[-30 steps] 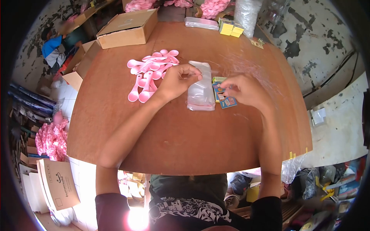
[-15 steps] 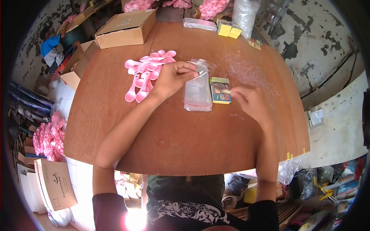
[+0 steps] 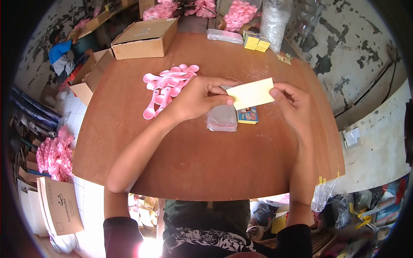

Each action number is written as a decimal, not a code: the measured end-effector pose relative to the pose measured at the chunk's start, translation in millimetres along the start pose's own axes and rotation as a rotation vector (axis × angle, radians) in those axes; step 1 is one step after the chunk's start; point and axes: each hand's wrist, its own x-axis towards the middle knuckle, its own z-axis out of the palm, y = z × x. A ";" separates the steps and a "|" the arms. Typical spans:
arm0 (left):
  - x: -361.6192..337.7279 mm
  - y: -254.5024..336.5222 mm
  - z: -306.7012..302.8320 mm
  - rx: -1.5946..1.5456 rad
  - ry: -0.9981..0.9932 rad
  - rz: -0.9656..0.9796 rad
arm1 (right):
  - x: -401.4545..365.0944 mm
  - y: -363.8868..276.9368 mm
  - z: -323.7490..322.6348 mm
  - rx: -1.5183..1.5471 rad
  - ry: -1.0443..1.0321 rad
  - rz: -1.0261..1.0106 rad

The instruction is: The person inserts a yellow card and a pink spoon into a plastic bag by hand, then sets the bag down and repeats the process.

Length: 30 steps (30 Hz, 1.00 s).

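A pale yellow card [image 3: 251, 94], its plain side showing, is stretched out above the table. My left hand [image 3: 198, 98] pinches its left end between thumb and fingers. At the opposite end, my right hand [image 3: 293, 99] grips the card's corner. Beneath the card lies a stack of clear plastic bags [image 3: 221, 119], partly covered by my left hand. Beside the bags is a stack of printed cards [image 3: 248, 117], blue on top with yellow edges and largely hidden by the held card. Left of my left hand, several pink measuring spoons [image 3: 168, 81] form a loose pile.
At the table's [image 3: 193, 163] back stand a cardboard box [image 3: 144, 43], another bundle of plastic bags [image 3: 224, 36] and yellow card stacks [image 3: 256, 41]. Large bags of pink items [image 3: 242, 15] are behind it. A person [image 3: 61, 53] sits at the far left.
My left hand has moved from the plastic bags onto the card's left end. My right hand has lifted from the card stack, and the yellow card is now between both hands.
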 end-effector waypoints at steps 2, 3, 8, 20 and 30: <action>-2.2 5.9 0.5 0.010 -0.052 -0.025 | -3.3 4.7 2.8 -0.013 -0.041 -0.002; -2.8 8.8 1.2 0.012 -0.051 -0.023 | -4.4 5.8 3.8 -0.028 -0.078 -0.002; -2.1 1.8 11.4 0.036 -0.069 -0.030 | -11.4 1.1 22.1 0.069 -0.036 0.042; -6.3 13.0 25.0 -0.029 -0.006 -0.046 | -15.3 -1.4 30.5 -0.097 -0.199 -0.184; -8.6 9.8 27.8 0.133 -0.011 0.278 | -30.3 0.0 41.7 0.104 -0.500 0.218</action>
